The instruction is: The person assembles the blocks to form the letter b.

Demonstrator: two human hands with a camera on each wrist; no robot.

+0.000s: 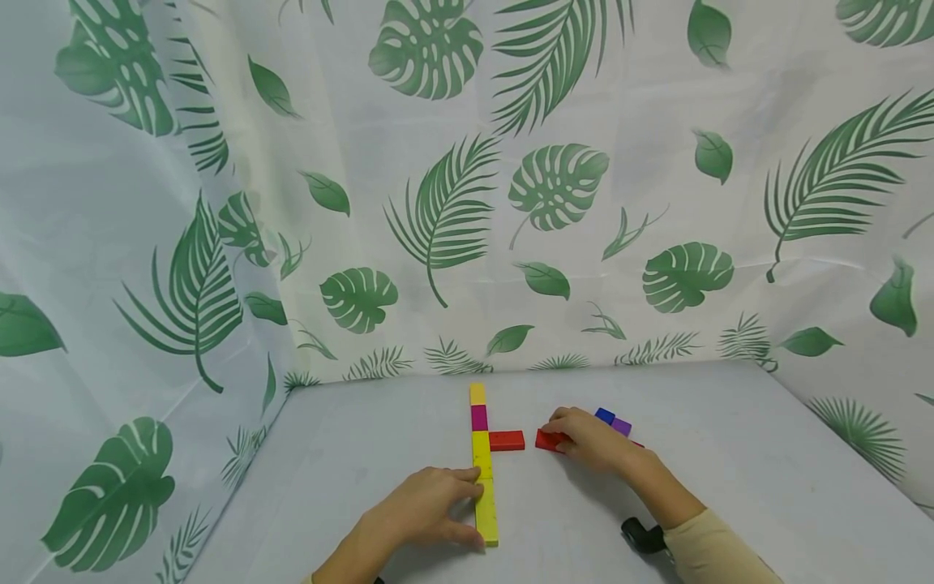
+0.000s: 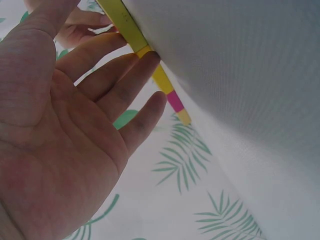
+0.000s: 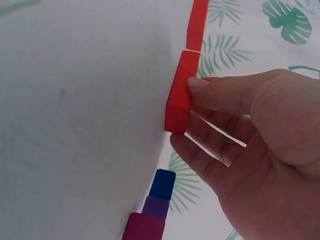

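A line of blocks runs away from me: two long yellow blocks [image 1: 485,515], a magenta block [image 1: 478,418] and a small yellow block [image 1: 477,394] at the far end. Against its right side lies a red block [image 1: 507,440]. My left hand [image 1: 426,507] touches the near yellow blocks, its fingers extended along their left side and the thumb at the near end. My right hand [image 1: 587,438] pinches a second red block [image 3: 181,92] between thumb and fingers, a short gap to the right of the first; the fingers partly cover it in the head view.
Behind my right hand sit a blue block [image 1: 604,415] and a purple block [image 1: 622,427], with a magenta block [image 3: 145,227] beside them. The pale tabletop [image 1: 350,438] meets a leaf-patterned curtain [image 1: 452,324] at the back and sides.
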